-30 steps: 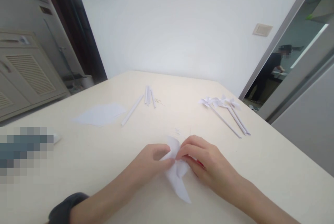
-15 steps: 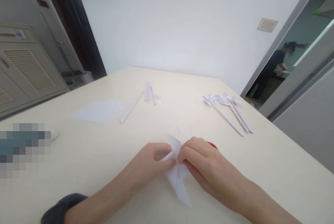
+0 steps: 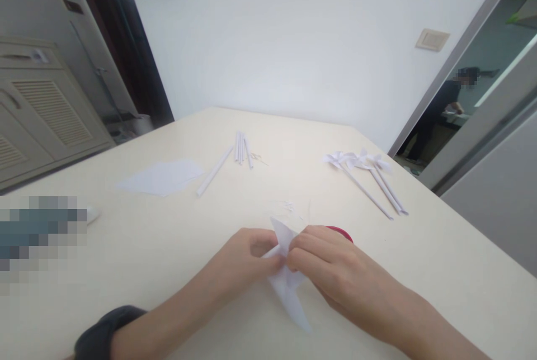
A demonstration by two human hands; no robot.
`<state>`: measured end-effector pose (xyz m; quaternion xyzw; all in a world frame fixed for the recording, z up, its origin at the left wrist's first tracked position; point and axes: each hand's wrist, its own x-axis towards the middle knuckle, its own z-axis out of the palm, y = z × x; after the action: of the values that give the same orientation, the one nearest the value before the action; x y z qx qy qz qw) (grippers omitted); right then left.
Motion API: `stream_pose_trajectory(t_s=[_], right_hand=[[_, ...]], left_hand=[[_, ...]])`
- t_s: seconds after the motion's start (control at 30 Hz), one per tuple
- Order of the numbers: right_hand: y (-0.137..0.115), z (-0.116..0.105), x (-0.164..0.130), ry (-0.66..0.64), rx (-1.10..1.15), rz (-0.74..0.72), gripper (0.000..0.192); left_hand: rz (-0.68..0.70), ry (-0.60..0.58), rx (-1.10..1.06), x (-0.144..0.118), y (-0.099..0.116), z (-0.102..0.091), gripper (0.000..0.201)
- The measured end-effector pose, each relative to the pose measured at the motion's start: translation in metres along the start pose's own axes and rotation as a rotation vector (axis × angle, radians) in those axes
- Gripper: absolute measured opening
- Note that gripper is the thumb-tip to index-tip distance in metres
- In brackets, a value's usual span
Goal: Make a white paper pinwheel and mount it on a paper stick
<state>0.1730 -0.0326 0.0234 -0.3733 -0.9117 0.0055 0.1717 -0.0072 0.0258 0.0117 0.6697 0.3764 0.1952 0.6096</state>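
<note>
We see left hand [image 3: 247, 256] and right hand [image 3: 331, 270] both pinching the folded paper pinwheel [image 3: 287, 276] | finished pinwheels [image 3: 364, 175] (three) lie on the bench [image 3: 419, 270] | no legible writing.

Finished pinwheels [image 3: 364, 176], rolled sticks [image 3: 240, 148] and a paper sheet [image 3: 161, 177] lie apart.

Your cream desk [image 3: 440, 270] carries a flat white paper sheet [image 3: 161, 176] at the left, a cluster of white paper sticks [image 3: 240, 148] toward the far edge, and finished paper pinwheels [image 3: 364, 173] lying at the right. A red object [image 3: 340, 232] lies near you.
</note>
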Motion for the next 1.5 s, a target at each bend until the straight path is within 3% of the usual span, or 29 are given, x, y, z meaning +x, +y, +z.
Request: stream_pose_trajectory(t_s=[0.23,0.4,0.63,1.0,1.23,1.5], right_hand=[[-0.011,-0.001,0.005,-0.039,-0.136,-0.125,0.023],[-0.016,0.006,0.005,-0.067,-0.101,-0.026,0.020],[-0.012,0.012,0.005,-0.069,-0.103,-0.027,0.021],[-0.013,0.009,0.002,-0.050,-0.104,0.010,0.020],[-0.009,0.014,0.000,-0.041,-0.128,0.051,0.019],[-0.003,0.011,0.004,-0.015,0.150,0.156,0.015]], left_hand=[[0.073,0.067,0.119,0.002,-0.019,0.004,0.015],[0.081,0.063,0.110,0.004,-0.028,0.006,0.007],[0.090,0.066,0.110,0.004,-0.022,0.006,0.009],[0.042,0.066,0.132,-0.004,0.004,0.006,0.013],[0.026,0.071,0.122,-0.003,0.001,0.006,0.014],[0.043,0.085,0.080,0.002,-0.009,0.004,0.010]])
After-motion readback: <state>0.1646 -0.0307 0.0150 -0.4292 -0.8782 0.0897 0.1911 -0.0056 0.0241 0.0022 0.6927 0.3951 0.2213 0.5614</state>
